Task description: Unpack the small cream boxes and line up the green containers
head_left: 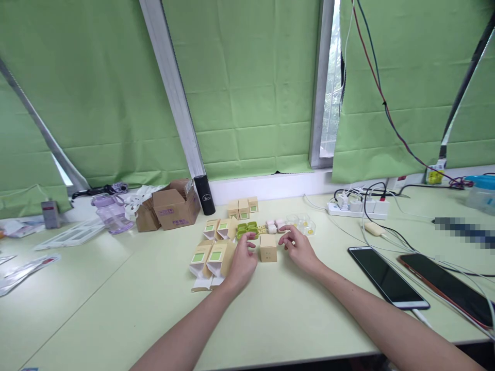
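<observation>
A small closed tan cardboard box (268, 251) stands on the table between my two hands. My left hand (244, 260) is just left of it, fingers curved and apart, holding nothing. To its right, my right hand (299, 248) hovers with bent, spread fingers, also without anything in them. A small gap shows between each hand and the box. Several tan boxes with green labels and open flaps (217, 253) lie beside my left hand. Behind the hands sit green cases (246, 228), small yellow pieces (262, 229), pinkish-white pieces (274, 225) and clear plastic containers (303, 225).
Three closed tan boxes (243, 208) stand at the back near a black cylinder (204, 195) and a brown carton (176, 206). A purple bottle (113, 213) is farther left. On the right are a phone (388, 276), a second phone (444, 286), cables and a power strip (358, 207).
</observation>
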Demonstrator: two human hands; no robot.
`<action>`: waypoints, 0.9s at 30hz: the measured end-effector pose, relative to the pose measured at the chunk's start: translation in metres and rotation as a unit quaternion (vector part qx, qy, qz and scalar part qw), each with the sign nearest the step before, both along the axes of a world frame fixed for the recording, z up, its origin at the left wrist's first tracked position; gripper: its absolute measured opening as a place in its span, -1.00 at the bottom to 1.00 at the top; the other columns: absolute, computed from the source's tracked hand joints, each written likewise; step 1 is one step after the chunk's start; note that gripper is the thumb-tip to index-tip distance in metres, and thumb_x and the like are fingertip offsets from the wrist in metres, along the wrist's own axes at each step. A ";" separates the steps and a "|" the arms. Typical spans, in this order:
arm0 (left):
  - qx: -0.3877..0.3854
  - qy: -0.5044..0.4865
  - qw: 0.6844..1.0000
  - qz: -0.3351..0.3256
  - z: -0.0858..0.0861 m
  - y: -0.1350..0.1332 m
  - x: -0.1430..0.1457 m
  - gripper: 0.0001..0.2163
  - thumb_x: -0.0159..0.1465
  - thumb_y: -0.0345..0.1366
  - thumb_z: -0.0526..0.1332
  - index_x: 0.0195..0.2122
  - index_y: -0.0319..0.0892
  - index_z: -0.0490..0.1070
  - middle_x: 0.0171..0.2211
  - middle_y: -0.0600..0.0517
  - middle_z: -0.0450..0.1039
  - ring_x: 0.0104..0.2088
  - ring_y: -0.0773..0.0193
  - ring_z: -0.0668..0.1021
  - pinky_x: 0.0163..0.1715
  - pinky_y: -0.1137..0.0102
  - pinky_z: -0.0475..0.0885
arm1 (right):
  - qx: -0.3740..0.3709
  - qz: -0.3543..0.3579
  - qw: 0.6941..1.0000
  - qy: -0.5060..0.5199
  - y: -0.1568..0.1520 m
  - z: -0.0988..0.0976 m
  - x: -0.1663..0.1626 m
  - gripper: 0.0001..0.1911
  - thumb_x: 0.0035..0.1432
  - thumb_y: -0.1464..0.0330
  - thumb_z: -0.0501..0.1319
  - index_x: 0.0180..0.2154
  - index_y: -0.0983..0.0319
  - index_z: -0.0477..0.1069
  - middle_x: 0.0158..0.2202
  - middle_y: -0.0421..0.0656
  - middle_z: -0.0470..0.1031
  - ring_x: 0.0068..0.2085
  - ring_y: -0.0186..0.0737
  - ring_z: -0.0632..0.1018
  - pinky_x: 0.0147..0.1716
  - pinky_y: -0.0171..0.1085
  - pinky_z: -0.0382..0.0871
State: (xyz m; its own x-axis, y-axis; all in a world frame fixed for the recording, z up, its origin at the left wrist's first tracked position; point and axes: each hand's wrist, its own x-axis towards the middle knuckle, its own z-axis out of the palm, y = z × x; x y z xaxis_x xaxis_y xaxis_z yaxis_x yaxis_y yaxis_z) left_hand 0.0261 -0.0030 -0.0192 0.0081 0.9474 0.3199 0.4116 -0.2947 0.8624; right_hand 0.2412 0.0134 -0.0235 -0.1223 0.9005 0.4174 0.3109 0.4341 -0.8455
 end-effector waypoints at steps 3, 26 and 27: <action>0.004 -0.012 1.000 -0.027 -0.003 0.001 0.000 -0.45 0.09 -0.61 0.19 0.12 -0.10 0.30 0.20 -0.13 0.41 0.04 0.20 0.55 0.00 0.30 0.46 | -0.006 0.039 0.999 0.026 0.002 -0.004 -0.001 -0.61 0.18 0.42 0.03 0.06 0.14 0.29 -0.23 -0.18 0.62 -0.31 -0.20 0.54 -0.18 -0.17 0.39; 0.003 0.114 0.993 0.036 0.002 -0.005 0.014 -0.54 0.14 -0.22 0.45 -0.01 -0.12 0.30 -0.06 -0.07 0.52 -0.05 0.07 0.57 -0.08 0.27 0.41 | -0.008 -0.080 0.985 -0.154 0.032 -0.015 -0.014 -0.80 0.10 0.49 0.20 -0.29 0.13 0.54 -0.40 -0.18 0.61 -0.36 -0.18 0.54 -0.41 -0.29 0.14; 0.010 0.112 0.993 0.032 0.002 -0.006 0.014 -0.55 0.15 -0.23 0.45 -0.01 -0.12 0.30 -0.06 -0.08 0.52 -0.05 0.07 0.56 -0.08 0.27 0.41 | -0.011 -0.082 0.985 -0.152 0.033 -0.015 -0.015 -0.81 0.09 0.49 0.20 -0.30 0.13 0.54 -0.40 -0.18 0.60 -0.37 -0.19 0.53 -0.42 -0.30 0.12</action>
